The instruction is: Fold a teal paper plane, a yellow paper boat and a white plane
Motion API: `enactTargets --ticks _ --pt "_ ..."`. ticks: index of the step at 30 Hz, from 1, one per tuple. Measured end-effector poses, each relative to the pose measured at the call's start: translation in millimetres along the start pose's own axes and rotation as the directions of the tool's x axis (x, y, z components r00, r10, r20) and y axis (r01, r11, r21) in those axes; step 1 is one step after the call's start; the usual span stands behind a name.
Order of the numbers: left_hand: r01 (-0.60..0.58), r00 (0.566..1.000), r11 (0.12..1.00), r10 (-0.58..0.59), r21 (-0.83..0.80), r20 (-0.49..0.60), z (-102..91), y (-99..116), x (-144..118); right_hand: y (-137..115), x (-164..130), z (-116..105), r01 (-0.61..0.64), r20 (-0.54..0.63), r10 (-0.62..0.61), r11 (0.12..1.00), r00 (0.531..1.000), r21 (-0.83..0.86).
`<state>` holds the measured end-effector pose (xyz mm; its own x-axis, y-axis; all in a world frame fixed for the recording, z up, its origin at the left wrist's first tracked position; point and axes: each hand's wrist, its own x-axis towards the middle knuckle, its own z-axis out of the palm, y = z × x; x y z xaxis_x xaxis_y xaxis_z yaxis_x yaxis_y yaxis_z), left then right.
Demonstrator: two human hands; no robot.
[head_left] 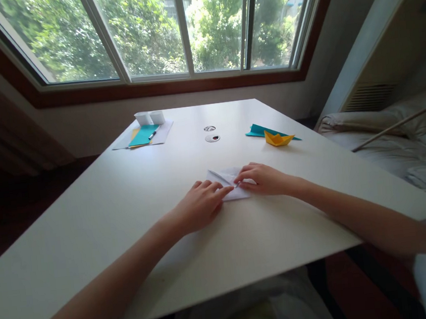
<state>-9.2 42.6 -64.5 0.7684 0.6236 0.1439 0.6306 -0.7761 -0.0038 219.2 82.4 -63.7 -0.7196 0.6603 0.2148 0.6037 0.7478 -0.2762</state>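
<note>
A partly folded sheet of white paper [234, 194] lies on the white table in front of me, with a raised flap slanting up at its far left. My left hand [202, 203] rests on the paper's left side, its fingers stretched out and the index fingertip touching near the middle. From the right, my right hand [262, 178] pinches a small fold near the centre between thumb and fingers. The two hands' fingertips almost meet there. The fold under the right fingers is partly hidden.
On the white table [143, 187], a yellow paper boat [278, 139] stands before a teal folded paper [257, 130] at right. Far left are teal paper [144, 135], a marker [152, 135] and two white containers [149, 117]. Round metal discs [211, 138] sit mid-table. A sofa [385, 131] is at right.
</note>
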Motion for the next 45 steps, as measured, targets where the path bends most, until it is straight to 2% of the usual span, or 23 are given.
enactTargets --ticks 6,8,11,13,17,21,26,31,36,41,45 --pt "-0.139 0.99 0.944 0.129 -0.3 -0.054 -8.9 21 2 -3 -2 0 -0.081 -0.032 0.077 0.989 0.997 -0.124" --pt "-0.162 0.986 0.908 0.135 -0.387 -0.097 -12.5 16 4 -1 -2 2 -0.052 -0.005 0.052 0.992 0.999 -0.118" --pt "-0.127 0.977 0.892 0.038 -0.434 -0.208 -11.9 -4 6 4 -1 6 0.051 0.065 -0.047 0.997 0.997 -0.06" --pt "-0.094 0.964 0.908 -0.019 -0.407 -0.265 -7.0 -19 6 6 -1 7 0.113 0.103 -0.109 0.993 0.989 -0.028" --pt "-0.094 0.972 0.927 0.007 -0.362 -0.235 5.9 -32 8 4 -1 6 0.156 0.125 -0.15 0.987 0.981 -0.041" --pt "-0.081 0.982 0.943 0.02 -0.323 -0.188 12.2 -27 9 4 1 4 0.154 0.097 -0.153 0.988 0.983 -0.007" --pt "-0.031 0.994 0.978 0.007 -0.205 -0.113 8.9 -18 7 13 3 3 0.094 0.043 -0.098 0.991 0.994 0.096" --pt "0.044 0.997 0.996 -0.048 -0.072 -0.053 6.2 -7 7 28 0 -9 0.063 0.098 -0.078 0.988 0.992 0.144" --pt "0.152 0.987 0.988 -0.153 -0.02 -0.048 12.4 -3 7 48 -4 -21 0.043 0.205 -0.077 0.985 0.976 0.167" --pt "0.22 0.975 0.975 -0.22 0.003 -0.017 16.9 -6 5 53 -5 -19 -0.047 0.182 0.008 0.977 0.983 0.21" --pt "0.242 0.969 0.97 -0.241 -0.004 0.062 16.6 -5 5 49 -5 -15 -0.031 0.154 -0.003 0.975 0.988 0.219"
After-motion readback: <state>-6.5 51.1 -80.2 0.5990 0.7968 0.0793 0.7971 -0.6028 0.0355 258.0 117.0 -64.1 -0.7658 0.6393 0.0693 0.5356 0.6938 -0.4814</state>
